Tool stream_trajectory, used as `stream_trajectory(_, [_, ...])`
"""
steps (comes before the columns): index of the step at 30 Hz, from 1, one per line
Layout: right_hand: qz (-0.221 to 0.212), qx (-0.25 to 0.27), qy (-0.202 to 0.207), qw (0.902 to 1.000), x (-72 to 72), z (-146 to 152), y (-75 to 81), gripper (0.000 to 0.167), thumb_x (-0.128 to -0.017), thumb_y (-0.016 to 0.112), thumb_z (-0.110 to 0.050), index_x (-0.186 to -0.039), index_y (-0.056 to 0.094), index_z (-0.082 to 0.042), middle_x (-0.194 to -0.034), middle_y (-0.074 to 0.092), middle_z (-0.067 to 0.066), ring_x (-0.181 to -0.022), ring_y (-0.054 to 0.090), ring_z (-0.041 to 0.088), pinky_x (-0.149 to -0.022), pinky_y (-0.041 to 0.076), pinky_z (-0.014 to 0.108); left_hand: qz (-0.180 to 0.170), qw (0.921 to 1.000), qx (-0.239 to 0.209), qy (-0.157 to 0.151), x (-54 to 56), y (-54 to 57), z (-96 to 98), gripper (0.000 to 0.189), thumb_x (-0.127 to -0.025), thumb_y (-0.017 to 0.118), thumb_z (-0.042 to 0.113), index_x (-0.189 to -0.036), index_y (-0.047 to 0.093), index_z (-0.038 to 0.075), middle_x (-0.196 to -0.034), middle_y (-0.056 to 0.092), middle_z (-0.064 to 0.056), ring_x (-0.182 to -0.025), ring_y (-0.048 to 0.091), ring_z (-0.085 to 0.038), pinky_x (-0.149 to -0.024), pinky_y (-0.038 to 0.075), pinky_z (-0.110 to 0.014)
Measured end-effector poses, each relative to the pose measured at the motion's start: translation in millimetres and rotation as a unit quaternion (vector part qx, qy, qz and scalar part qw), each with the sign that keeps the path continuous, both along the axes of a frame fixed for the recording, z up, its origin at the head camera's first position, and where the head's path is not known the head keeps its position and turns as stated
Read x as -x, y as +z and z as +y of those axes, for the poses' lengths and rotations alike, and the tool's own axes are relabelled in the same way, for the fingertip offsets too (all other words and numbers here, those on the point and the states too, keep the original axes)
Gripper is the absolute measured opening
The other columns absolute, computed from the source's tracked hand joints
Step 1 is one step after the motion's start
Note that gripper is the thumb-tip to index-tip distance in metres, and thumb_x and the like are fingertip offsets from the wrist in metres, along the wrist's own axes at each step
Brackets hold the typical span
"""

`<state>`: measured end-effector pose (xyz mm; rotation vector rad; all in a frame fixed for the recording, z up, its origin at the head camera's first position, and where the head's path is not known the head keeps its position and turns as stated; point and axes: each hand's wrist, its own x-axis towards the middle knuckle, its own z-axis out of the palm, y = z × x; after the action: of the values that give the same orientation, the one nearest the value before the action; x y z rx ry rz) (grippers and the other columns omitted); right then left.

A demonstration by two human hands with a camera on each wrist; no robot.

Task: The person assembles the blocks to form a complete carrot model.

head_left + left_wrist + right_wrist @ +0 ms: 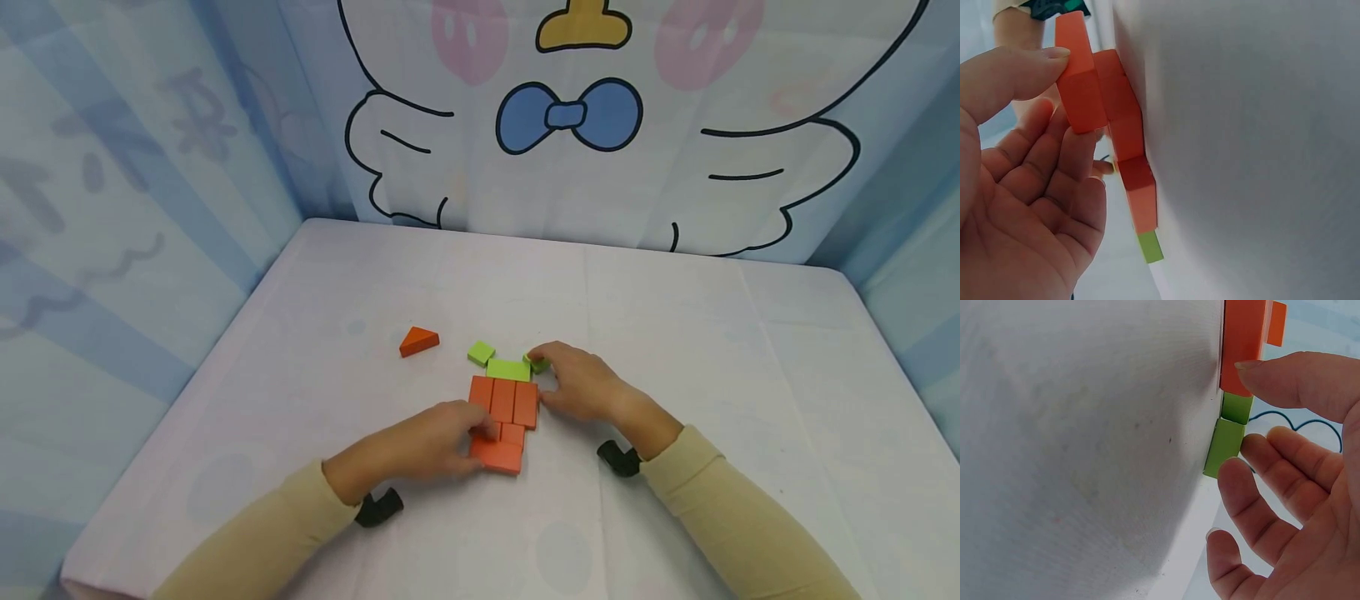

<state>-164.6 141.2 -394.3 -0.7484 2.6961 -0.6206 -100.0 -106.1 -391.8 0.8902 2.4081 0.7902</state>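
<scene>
On the white tabletop, flat orange-red blocks form a tight cluster: three upright rectangles over smaller pieces and a wide block at the near end. My left hand lies along the cluster's left side, thumb touching an orange-red block and fingers reaching over others. A light green rectangular block sits against the far end. At its right, fingertips of my right hand touch another green block, partly hidden in the head view. The right thumb rests against an orange-red block.
A small green block stands at the upper left corner of the green rectangle. Farther left lies an orange triangular block. Black wrist-worn devices show beside both cuffs. Printed curtains hang behind the table.
</scene>
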Motion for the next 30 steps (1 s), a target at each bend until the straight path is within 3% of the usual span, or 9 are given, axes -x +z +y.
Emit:
stream_trajectory(5, [0.000, -0.002, -0.001, 1.0000, 0.2, -0.4, 0.7, 0.051, -0.092, 0.066, -0.012, -0.139, 0.051, 0.001, -0.136, 0.056, 0.015, -0.130, 0.049, 0.033, -0.109, 0.037, 0.050, 0.011, 0.9999, 0.009, -0.008, -2.7, -2.6, 2.2, 0.029, -0.089, 0.077, 0.013, -0.115, 0.063, 0.011, -0.107, 0.060, 0.008, -0.097, 0.054, -0.008, -0.091, 0.048, -0.026])
stream_trajectory(21, [-0.001, -0.003, -0.003, 1.0000, 0.2, -0.9, -0.3, 0.052, -0.092, 0.066, -0.012, -0.139, 0.051, 0.001, -0.137, 0.055, 0.015, -0.131, 0.049, 0.033, -0.109, 0.037, 0.050, 0.050, 0.9979, 0.039, 0.012, -8.0, -1.1, 8.7, 0.031, -0.087, 0.079, 0.014, -0.114, 0.064, 0.010, -0.102, 0.058, 0.007, -0.095, 0.051, -0.010, -0.087, 0.048, -0.026])
stream_trajectory(25, [0.001, -0.002, -0.003, 1.0000, 0.3, -0.7, -1.0, 0.052, -0.091, 0.067, -0.012, -0.139, 0.051, 0.001, -0.136, 0.056, 0.015, -0.131, 0.049, 0.033, -0.109, 0.037, 0.050, 0.090, 0.9948, 0.048, 0.008, -8.7, -4.1, 9.9, 0.034, -0.087, 0.079, 0.019, -0.116, 0.064, 0.011, -0.102, 0.057, 0.006, -0.098, 0.050, -0.012, -0.086, 0.047, -0.026])
stream_trajectory(30, [-0.002, 0.001, -0.006, 1.0000, -0.2, -0.6, -0.8, 0.052, -0.091, 0.067, -0.012, -0.139, 0.051, 0.001, -0.136, 0.056, 0.015, -0.130, 0.049, 0.033, -0.109, 0.037, 0.050, 0.159, 0.9853, 0.062, 0.011, -9.2, -8.2, 12.4, 0.042, -0.085, 0.080, 0.028, -0.121, 0.063, 0.013, -0.107, 0.060, 0.005, -0.102, 0.050, -0.015, -0.083, 0.045, -0.032])
